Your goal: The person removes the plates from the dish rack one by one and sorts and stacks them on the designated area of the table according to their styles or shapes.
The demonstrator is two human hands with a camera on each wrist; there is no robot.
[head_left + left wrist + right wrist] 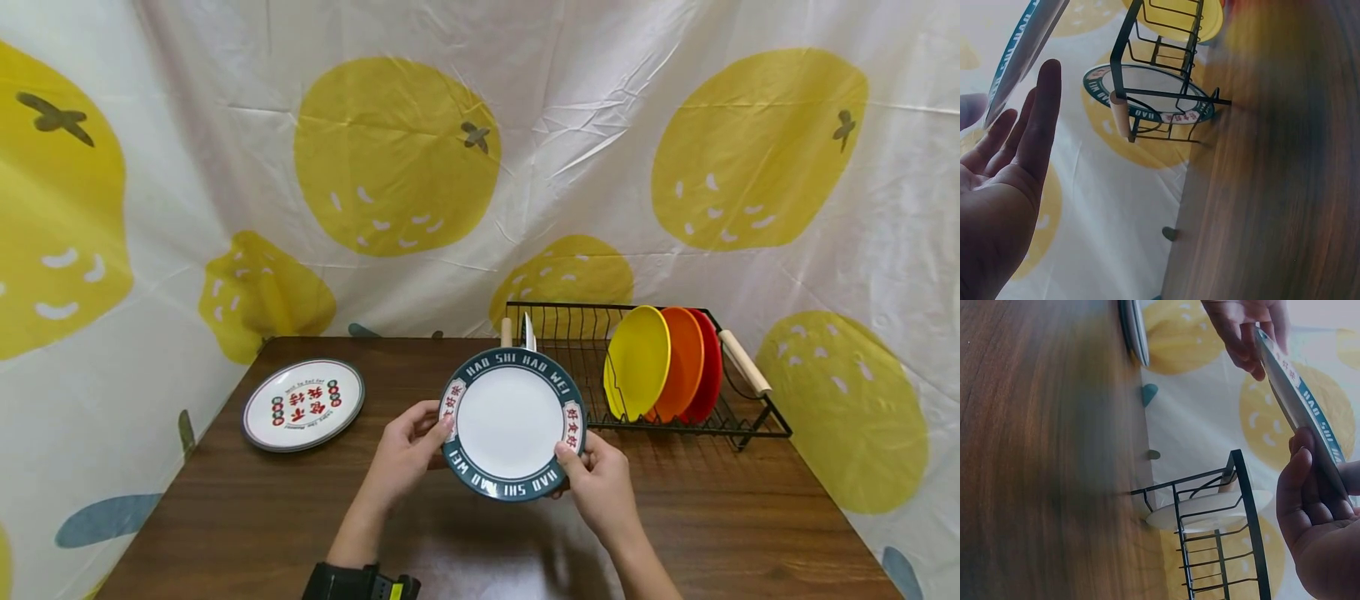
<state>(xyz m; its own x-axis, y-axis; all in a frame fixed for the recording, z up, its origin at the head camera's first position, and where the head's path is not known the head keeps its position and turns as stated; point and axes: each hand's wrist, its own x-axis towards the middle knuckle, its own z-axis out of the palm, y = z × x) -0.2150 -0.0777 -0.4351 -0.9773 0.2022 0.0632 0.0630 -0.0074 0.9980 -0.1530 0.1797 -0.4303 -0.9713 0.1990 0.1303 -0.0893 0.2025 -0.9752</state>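
Note:
Both hands hold up a round white plate (510,422) with a dark green, lettered rim, its face tilted toward the head camera. My left hand (405,446) grips the left edge, thumb on the front rim and fingers behind. At the lower right edge, my right hand (603,487) pinches the rim between its thumb and the fingers underneath. Seen side-on in the right wrist view, the held plate (1307,409) spans both hands. Beyond it, a similar green-rimmed plate (1147,81) stands in the rack's left end, mostly hidden in the head view.
A black wire dish rack (780,434) with wooden handles stands at the back right. It holds yellow (637,362), orange (684,362) and red (710,367) plates upright. White plates with red lettering (303,406) lie stacked at the table's left. A fruit-print curtain (562,167) hangs behind.

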